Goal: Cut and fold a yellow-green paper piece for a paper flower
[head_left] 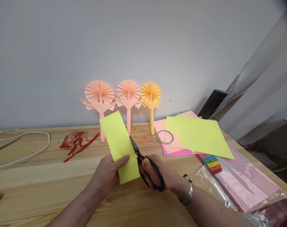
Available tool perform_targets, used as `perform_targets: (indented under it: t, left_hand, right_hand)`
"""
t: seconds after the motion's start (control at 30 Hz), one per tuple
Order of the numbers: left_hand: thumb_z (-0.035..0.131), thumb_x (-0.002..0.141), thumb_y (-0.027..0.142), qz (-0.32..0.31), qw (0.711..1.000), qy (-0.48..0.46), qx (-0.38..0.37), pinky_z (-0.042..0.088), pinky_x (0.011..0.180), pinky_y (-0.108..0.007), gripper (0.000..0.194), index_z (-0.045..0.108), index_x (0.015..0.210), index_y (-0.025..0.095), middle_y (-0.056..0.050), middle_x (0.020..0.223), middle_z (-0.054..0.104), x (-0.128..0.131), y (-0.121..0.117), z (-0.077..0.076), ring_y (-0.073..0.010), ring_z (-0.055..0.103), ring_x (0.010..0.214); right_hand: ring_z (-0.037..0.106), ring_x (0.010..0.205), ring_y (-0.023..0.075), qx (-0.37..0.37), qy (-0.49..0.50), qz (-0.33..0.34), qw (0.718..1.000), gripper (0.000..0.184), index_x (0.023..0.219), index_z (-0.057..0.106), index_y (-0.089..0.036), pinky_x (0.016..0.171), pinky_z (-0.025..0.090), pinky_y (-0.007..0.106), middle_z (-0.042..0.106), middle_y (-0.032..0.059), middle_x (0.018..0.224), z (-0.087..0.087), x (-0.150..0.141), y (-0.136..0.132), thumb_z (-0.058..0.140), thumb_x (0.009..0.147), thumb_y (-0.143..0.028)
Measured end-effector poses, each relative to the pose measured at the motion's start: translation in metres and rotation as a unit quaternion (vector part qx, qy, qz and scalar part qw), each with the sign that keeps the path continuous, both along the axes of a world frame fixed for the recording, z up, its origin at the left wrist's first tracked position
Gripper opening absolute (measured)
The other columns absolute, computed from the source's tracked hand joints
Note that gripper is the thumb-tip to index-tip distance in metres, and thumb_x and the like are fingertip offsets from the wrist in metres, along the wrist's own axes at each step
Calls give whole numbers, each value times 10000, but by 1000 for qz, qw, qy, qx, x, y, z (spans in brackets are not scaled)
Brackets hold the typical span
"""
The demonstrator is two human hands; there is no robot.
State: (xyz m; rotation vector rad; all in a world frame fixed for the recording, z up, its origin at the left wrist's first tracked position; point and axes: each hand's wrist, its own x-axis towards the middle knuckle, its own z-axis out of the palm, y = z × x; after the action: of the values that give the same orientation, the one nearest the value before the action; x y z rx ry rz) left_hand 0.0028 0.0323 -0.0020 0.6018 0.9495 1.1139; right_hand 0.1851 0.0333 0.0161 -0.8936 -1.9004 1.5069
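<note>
A yellow-green strip of paper (121,143) is pinched in my left hand (110,170), thumb on its front and fingers behind. My right hand (155,170) grips black-handled scissors (161,181) by the loops. Their blades meet the right edge of the paper, and part of them is hidden behind it. Beyond the hands, folded paper fans on rolled handles lean against the wall: a pink fan (99,93) at left, a second pink fan (128,91) in the middle, and an orange fan (151,92) at right. The strip covers part of the left fan's handle.
Yellow-green sheets (200,132) lie over pink ones at right, with a roll of tape (165,137) on their left edge. In front is a clear plastic packet (247,179) of paper. Red string (77,143) and a white cable (47,142) lie at left.
</note>
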Motion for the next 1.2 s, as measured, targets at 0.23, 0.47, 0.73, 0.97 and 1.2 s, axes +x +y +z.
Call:
perform_targets:
  t: [0.23,0.47,0.73,0.97,1.2]
  left_hand:
    - [735,686,219,-5,1000,0,4,553,659,-362,227,713,883,109,-112,821,753,0,1,-2,-262,696,721]
    - [753,664,234,-5,1000,5,5,552,683,-376,253,716,880,109,-116,831,753,-1,0,-2,-266,696,724]
    - [748,671,220,4,1000,2,0,549,659,-350,253,713,896,111,-111,825,755,0,1,0,-258,698,724]
    - [747,674,219,5,1000,5,5,547,650,-338,277,716,928,113,-112,828,756,0,0,2,-252,697,717]
    - [758,659,224,12,1000,6,3,545,660,-316,221,727,848,113,-103,809,755,1,0,4,-226,690,698]
  right_hand:
    - [417,330,67,-6,6,5,1000,569,620,396,-175,331,283,169,415,-32,392,3,-1,-1,209,884,-642]
    - [415,325,65,-17,10,0,1000,572,604,394,-173,324,280,166,413,-32,396,6,-1,-1,253,860,-664]
    - [395,303,57,-13,11,-7,1000,576,578,377,-173,301,244,161,391,-42,380,2,-1,-1,277,845,-673]
    - [397,316,57,-13,1,-8,1000,568,569,363,-180,320,246,175,380,-47,390,6,-2,-1,282,852,-666]
    - [373,344,61,-12,-28,-18,999,520,591,341,-190,332,233,187,350,-55,407,12,1,-2,308,878,-623]
